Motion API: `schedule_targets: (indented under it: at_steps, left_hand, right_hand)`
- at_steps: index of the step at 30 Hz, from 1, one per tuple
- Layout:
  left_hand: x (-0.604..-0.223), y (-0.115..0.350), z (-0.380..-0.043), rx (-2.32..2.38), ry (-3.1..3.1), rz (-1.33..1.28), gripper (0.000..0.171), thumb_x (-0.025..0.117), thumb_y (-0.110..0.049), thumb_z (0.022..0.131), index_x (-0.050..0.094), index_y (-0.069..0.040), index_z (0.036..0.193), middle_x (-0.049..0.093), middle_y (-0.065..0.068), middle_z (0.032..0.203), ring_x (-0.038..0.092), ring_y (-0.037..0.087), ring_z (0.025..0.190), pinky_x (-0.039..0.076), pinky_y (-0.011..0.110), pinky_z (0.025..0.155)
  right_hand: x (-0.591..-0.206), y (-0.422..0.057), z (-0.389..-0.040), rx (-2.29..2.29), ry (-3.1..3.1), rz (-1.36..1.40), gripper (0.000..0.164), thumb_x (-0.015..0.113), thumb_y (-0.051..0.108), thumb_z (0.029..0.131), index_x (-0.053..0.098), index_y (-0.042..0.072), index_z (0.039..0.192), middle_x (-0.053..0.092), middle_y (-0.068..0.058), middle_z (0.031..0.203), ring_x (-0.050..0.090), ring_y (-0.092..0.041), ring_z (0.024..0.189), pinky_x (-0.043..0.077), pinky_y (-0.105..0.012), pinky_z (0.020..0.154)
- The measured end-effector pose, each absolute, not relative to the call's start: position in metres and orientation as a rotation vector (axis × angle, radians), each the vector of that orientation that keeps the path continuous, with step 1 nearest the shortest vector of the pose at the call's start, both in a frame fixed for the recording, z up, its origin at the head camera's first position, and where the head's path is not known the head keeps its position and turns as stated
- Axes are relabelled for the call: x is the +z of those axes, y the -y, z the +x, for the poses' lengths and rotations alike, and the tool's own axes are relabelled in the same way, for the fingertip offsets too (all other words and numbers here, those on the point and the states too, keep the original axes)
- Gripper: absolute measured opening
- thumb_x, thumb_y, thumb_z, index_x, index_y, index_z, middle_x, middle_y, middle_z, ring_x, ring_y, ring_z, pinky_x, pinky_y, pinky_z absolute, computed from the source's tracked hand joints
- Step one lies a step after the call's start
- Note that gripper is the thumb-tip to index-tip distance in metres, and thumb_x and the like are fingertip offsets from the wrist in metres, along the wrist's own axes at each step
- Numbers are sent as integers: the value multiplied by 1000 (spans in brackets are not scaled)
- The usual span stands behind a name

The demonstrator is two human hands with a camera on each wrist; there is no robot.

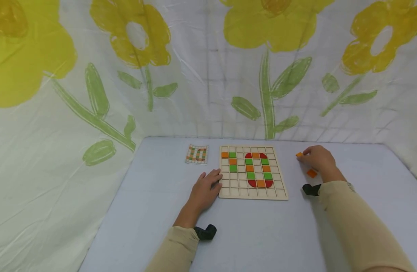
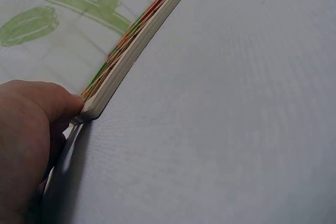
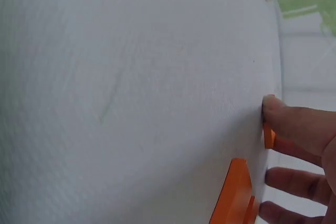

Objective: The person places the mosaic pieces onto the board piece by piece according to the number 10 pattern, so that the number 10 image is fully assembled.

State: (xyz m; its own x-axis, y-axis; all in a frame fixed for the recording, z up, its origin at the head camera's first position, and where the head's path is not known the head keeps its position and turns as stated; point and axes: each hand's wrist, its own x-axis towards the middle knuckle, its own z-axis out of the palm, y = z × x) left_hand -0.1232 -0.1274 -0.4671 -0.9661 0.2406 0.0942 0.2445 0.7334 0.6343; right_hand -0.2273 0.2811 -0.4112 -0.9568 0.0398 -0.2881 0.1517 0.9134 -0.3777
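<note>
A wooden grid board lies on the table, with red, orange and green tiles set in some squares. Several form an oval ring at its middle, and a smaller group sits at its upper left. My left hand rests beside the board's left edge, fingers touching it; in the left wrist view the thumb lies against the board's corner. Right of the board, my right hand pinches an orange tile between thumb and fingers. Another orange tile lies below that hand; the right wrist view shows orange tiles close together there.
Left of the board lies a small pattern card with a coloured grid design. A flower-printed curtain hangs behind the white table. Each wrist wears a black device, one by the left sleeve, one by the right.
</note>
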Motion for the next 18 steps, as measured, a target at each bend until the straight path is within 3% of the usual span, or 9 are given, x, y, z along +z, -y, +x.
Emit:
schedule_targets:
  at_steps: [10, 13, 18]
  left_hand:
    - [-465, 129, -123, -1093, 2923, -410, 40, 58, -25, 100, 59, -12, 138, 46, -3, 152, 39, 17, 143, 20, 41, 125]
    - [-465, 130, -124, -1100, 2935, -415, 41, 57, -25, 100, 58, -12, 139, 45, -3, 152, 38, 16, 144, 19, 39, 125]
    - [-467, 129, -124, -1099, 2928, -421, 41, 57, -25, 100, 58, -12, 138, 45, -3, 152, 38, 16, 144, 19, 40, 125]
  right_hand:
    - [-415, -278, -230, -595, -2836, 138, 45, 61, 31, 96, 60, -3, 126, 51, -33, 128, 56, -35, 88, 50, -33, 62]
    - [-413, -278, -230, -625, -2778, 131, 47, 59, 30, 97, 56, -4, 129, 47, -34, 131, 54, -37, 95, 51, -37, 70]
    - [-405, -264, -231, -709, -2712, 76, 54, 56, 34, 98, 50, -2, 137, 39, -34, 142, 46, -46, 117, 48, -57, 94]
